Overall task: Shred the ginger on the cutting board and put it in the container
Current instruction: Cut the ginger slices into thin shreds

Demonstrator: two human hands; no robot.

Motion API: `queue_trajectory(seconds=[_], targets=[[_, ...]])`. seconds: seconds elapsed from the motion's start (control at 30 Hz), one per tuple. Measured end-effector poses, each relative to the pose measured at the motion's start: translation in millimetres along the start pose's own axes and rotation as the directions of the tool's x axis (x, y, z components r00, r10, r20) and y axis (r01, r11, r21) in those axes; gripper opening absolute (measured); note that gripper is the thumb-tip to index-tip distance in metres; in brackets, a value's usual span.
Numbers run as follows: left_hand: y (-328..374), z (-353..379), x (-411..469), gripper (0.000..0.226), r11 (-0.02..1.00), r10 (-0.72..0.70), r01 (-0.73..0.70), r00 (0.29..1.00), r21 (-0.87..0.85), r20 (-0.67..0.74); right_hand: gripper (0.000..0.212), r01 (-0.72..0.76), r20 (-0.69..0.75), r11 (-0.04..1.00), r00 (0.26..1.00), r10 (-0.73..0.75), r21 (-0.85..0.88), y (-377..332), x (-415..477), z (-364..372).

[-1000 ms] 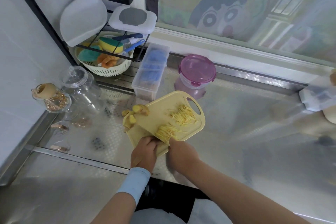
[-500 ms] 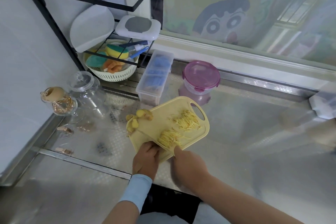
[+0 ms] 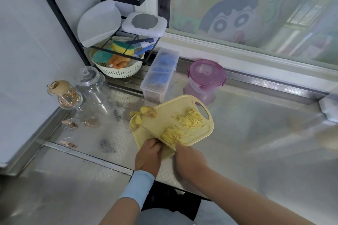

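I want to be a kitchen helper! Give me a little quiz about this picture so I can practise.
1. True or false: the pink tub has its lid off.
2. What colour is the cutting board? A blue, B yellow, C red.
3. Fill the gap: the ginger shreds lie on the board in ___ heaps.

Key: 1 false, the lid is on; 2 B; 3 two.

Matt yellow plastic cutting board (image 3: pixel 170 115) on glossy embossed metal counter (image 3: pixel 256 133), beside clear glass jar (image 3: pixel 91 86).
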State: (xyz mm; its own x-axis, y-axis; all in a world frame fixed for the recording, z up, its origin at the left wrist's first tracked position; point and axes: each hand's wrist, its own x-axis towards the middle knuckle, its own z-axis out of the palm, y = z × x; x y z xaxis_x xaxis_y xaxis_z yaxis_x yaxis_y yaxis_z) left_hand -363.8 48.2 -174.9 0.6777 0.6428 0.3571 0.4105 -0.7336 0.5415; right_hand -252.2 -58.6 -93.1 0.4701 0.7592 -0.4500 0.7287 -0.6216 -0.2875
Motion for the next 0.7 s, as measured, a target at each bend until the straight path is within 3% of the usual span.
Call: queue_trajectory(seconds=[0.43, 0.57, 0.7], targets=[[-1, 1, 0, 0.027, 0.999, -0.008, 0.008, 1.0, -0.031, -0.013, 0.007, 0.031, -0.036, 1.0, 0.999, -0.031, 0.004, 0, -12, -1], [-3, 2, -1, 0.026, 0.999, -0.003, 0.001, 0.999, -0.047, -0.035, 0.012, 0.0, -0.012, 1.0, 1.0, 0.0, -0.001, 6, -18, 1], [-2, 2, -1, 0.028, 0.998, -0.016, 0.015, 1.0, -0.057, -0.024, 0.003, -0.025, 0.007, 0.999, 1.0, 0.025, 0.03, 3, -6, 2]])
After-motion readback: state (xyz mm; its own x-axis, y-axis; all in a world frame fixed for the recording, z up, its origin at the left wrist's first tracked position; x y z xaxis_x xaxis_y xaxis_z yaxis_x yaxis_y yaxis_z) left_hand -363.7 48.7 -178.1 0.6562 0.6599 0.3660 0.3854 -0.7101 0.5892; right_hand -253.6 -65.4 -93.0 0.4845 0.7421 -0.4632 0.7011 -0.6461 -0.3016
